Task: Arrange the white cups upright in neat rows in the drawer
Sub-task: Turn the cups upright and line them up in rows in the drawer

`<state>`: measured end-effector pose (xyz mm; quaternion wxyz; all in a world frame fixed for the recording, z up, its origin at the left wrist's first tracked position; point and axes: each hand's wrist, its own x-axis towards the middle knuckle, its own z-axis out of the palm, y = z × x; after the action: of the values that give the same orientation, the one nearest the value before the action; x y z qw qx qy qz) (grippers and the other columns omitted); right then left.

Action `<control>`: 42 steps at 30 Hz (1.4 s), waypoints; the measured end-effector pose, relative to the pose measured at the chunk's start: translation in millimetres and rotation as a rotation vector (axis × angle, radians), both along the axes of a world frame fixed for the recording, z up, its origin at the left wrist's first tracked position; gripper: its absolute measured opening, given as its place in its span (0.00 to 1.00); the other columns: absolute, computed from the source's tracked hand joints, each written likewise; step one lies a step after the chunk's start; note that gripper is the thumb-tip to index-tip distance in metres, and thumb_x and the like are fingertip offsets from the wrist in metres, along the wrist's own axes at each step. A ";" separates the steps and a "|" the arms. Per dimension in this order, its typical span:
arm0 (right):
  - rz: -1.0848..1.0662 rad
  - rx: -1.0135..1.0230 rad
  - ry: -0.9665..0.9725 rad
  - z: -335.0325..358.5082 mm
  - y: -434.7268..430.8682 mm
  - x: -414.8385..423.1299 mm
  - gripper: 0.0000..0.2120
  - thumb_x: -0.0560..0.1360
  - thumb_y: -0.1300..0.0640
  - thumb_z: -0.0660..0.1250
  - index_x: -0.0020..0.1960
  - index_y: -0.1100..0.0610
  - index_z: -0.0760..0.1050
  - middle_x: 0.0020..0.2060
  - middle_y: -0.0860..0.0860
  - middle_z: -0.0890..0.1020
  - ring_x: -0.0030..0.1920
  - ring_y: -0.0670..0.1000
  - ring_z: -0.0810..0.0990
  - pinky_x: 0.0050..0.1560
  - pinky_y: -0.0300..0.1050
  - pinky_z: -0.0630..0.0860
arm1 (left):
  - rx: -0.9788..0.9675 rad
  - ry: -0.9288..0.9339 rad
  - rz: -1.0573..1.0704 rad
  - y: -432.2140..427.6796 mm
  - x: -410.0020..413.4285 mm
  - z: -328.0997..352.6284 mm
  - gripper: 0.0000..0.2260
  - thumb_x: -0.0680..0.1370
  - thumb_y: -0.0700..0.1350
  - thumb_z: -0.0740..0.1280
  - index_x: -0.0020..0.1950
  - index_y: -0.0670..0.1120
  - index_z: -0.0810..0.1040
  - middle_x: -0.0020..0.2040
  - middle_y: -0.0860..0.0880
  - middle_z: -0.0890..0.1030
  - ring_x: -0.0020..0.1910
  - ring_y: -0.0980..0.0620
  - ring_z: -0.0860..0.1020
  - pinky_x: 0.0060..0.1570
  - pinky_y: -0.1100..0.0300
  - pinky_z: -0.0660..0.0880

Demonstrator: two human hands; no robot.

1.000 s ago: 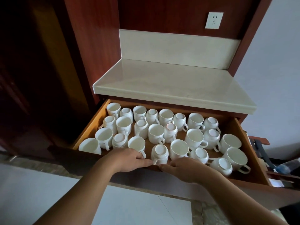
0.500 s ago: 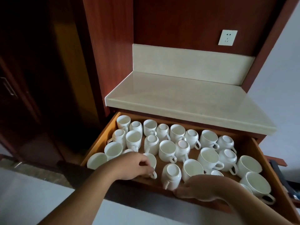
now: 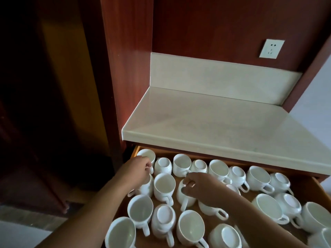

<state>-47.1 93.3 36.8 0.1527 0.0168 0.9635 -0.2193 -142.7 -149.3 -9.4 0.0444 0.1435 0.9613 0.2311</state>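
The cups (image 3: 164, 185) crowded the drawer (image 3: 135, 151), some inverted. The left hand (image 3: 137, 167) pinched the corner cup (image 3: 146, 155) by its handle; the right hand (image 3: 200, 188) gripped a middle cup (image 3: 186, 196). Glazed, hard, chippable, I judged: best held by handle or body.

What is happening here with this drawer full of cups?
A person is sorting white cups in an open wooden drawer. The left hand is at the back-left corner cup, fingers curled near its handle; whether it grips is unclear. The right hand pinches the top of a second-row cup. Many cups stand upright, but several, like the upside-down cup near the front, are inverted, and the rows are uneven.
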 end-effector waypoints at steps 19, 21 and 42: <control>0.021 0.111 -0.041 -63.3 -68.4 -69.5 0.33 0.70 0.39 0.72 0.67 0.55 0.67 0.63 0.52 0.73 0.64 0.55 0.75 0.57 0.47 0.74 | -0.210 0.116 -0.177 17.2 -56.7 -41.9 0.11 0.82 0.43 0.62 0.64 0.50 0.71 0.51 0.51 0.83 0.48 0.50 0.81 0.41 0.54 0.76; 0.038 0.117 -0.063 -63.2 -68.6 -68.7 0.32 0.69 0.39 0.72 0.65 0.55 0.68 0.61 0.52 0.74 0.62 0.55 0.75 0.55 0.47 0.74 | -0.177 0.149 -0.174 16.5 -56.3 -42.9 0.08 0.83 0.47 0.63 0.62 0.51 0.72 0.51 0.52 0.83 0.47 0.50 0.81 0.38 0.56 0.72; -0.018 0.046 0.096 -49.6 -49.3 -77.6 0.25 0.77 0.42 0.63 0.71 0.50 0.68 0.65 0.49 0.73 0.64 0.54 0.75 0.60 0.51 0.74 | -0.325 0.072 -0.203 17.1 -50.4 -41.3 0.07 0.78 0.42 0.66 0.55 0.51 0.75 0.48 0.51 0.83 0.45 0.48 0.82 0.42 0.54 0.78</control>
<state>-124.6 44.0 -12.8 0.1041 0.0183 0.9742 -0.1993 -193.1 -132.1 -50.7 0.0556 0.2388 0.9675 0.0619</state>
